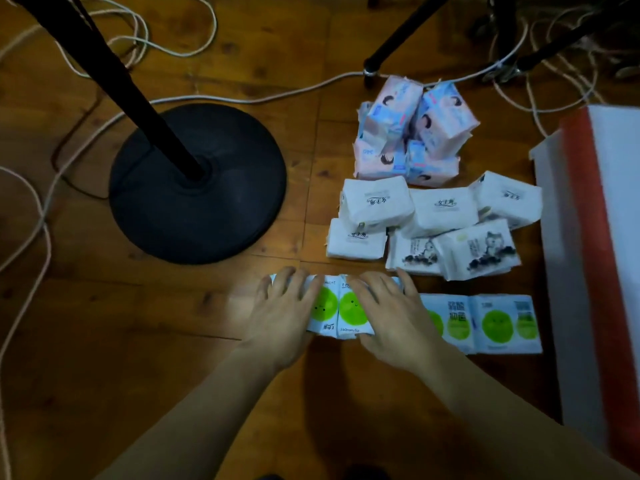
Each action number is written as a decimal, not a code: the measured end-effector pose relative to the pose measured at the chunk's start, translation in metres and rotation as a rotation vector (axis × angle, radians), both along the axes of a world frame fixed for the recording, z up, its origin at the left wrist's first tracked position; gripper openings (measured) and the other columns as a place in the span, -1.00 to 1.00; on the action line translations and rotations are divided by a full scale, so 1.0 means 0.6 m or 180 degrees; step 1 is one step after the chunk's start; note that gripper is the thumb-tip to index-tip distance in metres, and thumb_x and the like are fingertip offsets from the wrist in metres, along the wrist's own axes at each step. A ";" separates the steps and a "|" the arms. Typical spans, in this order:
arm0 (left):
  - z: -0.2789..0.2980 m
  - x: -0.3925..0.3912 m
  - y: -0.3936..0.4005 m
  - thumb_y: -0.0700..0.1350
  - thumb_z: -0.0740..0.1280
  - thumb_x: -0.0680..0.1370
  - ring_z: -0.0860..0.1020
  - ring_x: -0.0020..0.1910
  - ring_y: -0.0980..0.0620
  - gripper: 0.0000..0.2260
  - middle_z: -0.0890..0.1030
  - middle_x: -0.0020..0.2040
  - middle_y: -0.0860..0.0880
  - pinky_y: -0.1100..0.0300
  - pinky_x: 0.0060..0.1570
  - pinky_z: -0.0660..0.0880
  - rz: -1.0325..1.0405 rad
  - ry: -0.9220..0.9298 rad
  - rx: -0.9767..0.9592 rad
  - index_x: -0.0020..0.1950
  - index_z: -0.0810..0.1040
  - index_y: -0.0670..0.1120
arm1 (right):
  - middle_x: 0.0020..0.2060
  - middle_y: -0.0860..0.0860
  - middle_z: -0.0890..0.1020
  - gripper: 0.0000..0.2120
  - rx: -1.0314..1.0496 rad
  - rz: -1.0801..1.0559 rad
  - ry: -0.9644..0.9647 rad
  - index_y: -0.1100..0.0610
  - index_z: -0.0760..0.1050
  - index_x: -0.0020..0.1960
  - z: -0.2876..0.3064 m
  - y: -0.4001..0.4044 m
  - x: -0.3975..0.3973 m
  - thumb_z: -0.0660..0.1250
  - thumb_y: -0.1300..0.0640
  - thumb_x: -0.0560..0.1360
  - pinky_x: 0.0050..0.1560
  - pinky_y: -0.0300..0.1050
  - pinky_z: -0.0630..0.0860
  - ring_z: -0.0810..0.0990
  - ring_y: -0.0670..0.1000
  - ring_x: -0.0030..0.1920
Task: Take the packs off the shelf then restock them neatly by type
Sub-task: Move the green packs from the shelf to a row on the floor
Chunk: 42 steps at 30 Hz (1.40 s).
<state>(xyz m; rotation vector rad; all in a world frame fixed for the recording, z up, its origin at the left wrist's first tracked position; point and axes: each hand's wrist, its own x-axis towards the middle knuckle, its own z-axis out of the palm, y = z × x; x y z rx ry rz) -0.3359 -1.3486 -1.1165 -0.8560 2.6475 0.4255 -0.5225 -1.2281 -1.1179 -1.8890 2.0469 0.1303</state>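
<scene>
Green-dot packs (341,308) lie under both hands, left hand (280,317) and right hand (391,317), each grip spread flat, pressing them.

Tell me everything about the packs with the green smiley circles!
The green-circle packs are soft white wrappers printed with green smiley circles, lying flat in a row on the wooden floor. The left hand and right hand rest spread on the left ones. The right ones lie untouched beside the white shelf.

Bare wooden floor (104,341) lay open left of the hands; the black stand base (197,183), white cables (31,216) and shelf (595,237) hemmed the packs.
</scene>
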 end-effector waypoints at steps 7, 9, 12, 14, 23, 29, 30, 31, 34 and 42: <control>-0.031 -0.002 0.012 0.16 0.39 0.49 -0.07 0.56 -0.12 -0.11 0.01 0.57 -0.05 -0.20 0.48 0.15 0.0171 -0.0132 0.0275 0.60 -0.14 0.06 | 0.48 0.08 0.35 -0.08 0.0160 0.0037 0.0044 0.07 0.15 0.57 -0.033 0.008 -0.004 0.41 -0.24 0.35 0.52 0.30 0.02 0.23 0.14 0.53; -0.012 -0.003 0.012 0.25 0.39 0.47 -0.13 0.57 -0.12 -0.07 -0.06 0.58 -0.03 -0.24 0.49 0.13 0.0192 -0.0204 0.0296 0.58 -0.17 0.08 | 0.51 0.09 0.31 -0.09 0.0193 0.0018 0.0042 0.08 0.18 0.57 -0.012 0.009 -0.005 0.35 -0.32 0.36 0.51 0.29 -0.02 0.19 0.15 0.56; 0.045 -0.004 0.010 0.33 0.34 0.48 -0.12 0.58 -0.13 -0.09 -0.06 0.60 -0.05 -0.24 0.51 0.05 0.0136 -0.0257 0.0231 0.60 -0.14 0.06 | 0.53 0.11 0.30 -0.14 0.0181 -0.0091 -0.0040 0.08 0.22 0.56 0.047 0.012 -0.005 0.22 -0.37 0.41 0.51 0.29 0.04 0.19 0.15 0.56; 0.102 -0.004 0.009 0.35 0.28 0.51 -0.07 0.59 -0.12 -0.15 0.00 0.61 -0.06 -0.23 0.51 0.04 0.0139 -0.0185 0.0145 0.61 -0.08 0.04 | 0.49 0.11 0.36 -0.19 0.0118 -0.0141 -0.0023 0.09 0.27 0.54 0.104 0.013 -0.004 0.21 -0.35 0.43 0.50 0.27 0.11 0.25 0.15 0.53; 0.469 -0.016 0.015 0.20 0.28 0.56 0.30 0.49 -0.14 -0.42 0.40 0.46 -0.09 -0.18 0.42 0.31 0.0437 0.0649 -0.0341 0.50 0.32 -0.05 | 0.42 0.08 0.45 -0.35 -0.0384 -0.0448 0.0038 0.09 0.36 0.48 0.487 -0.002 0.001 0.11 -0.27 0.52 0.47 0.23 0.28 0.35 0.13 0.48; 0.765 -0.042 -0.002 0.19 0.12 0.60 0.29 0.50 -0.10 -0.47 0.41 0.45 -0.04 -0.13 0.42 0.33 0.0509 0.1161 -0.0699 0.49 0.35 -0.04 | 0.43 0.08 0.45 -0.36 -0.0814 -0.0619 0.0196 0.10 0.38 0.48 0.780 -0.028 -0.019 0.04 -0.25 0.55 0.47 0.21 0.28 0.34 0.12 0.48; 0.815 -0.047 -0.005 0.19 0.11 0.60 0.28 0.50 -0.10 -0.48 0.41 0.46 -0.03 -0.13 0.43 0.32 0.0520 0.1219 -0.0753 0.50 0.34 -0.03 | 0.42 0.09 0.46 -0.37 -0.0897 -0.0641 0.0229 0.10 0.39 0.47 0.827 -0.032 -0.022 0.05 -0.25 0.55 0.46 0.21 0.28 0.34 0.12 0.47; 0.862 -0.051 -0.009 0.19 0.13 0.61 0.28 0.51 -0.10 -0.48 0.40 0.46 -0.03 -0.13 0.43 0.32 0.0525 0.1277 -0.0816 0.50 0.34 -0.03 | 0.41 0.08 0.46 -0.38 -0.0984 -0.0645 0.0270 0.10 0.40 0.46 0.874 -0.036 -0.026 0.06 -0.24 0.55 0.46 0.22 0.29 0.35 0.12 0.47; 0.997 -0.066 -0.021 0.17 0.21 0.61 0.28 0.50 -0.11 -0.49 0.41 0.46 -0.04 -0.11 0.43 0.32 0.0498 0.1435 -0.0966 0.50 0.34 -0.03 | 0.39 0.08 0.49 -0.41 -0.1305 -0.0658 0.0286 0.11 0.43 0.44 1.011 -0.046 -0.038 0.09 -0.22 0.56 0.44 0.22 0.31 0.37 0.13 0.45; 1.316 -0.099 0.009 0.33 0.09 0.60 0.13 0.56 0.01 -0.40 0.31 0.52 0.06 -0.05 0.53 0.16 0.0422 0.1945 -0.1194 0.56 0.23 0.06 | 0.43 0.04 0.46 -0.40 -0.1971 -0.0820 0.0584 0.08 0.41 0.47 1.324 -0.009 -0.068 0.07 -0.26 0.59 0.48 0.18 0.30 0.34 0.08 0.49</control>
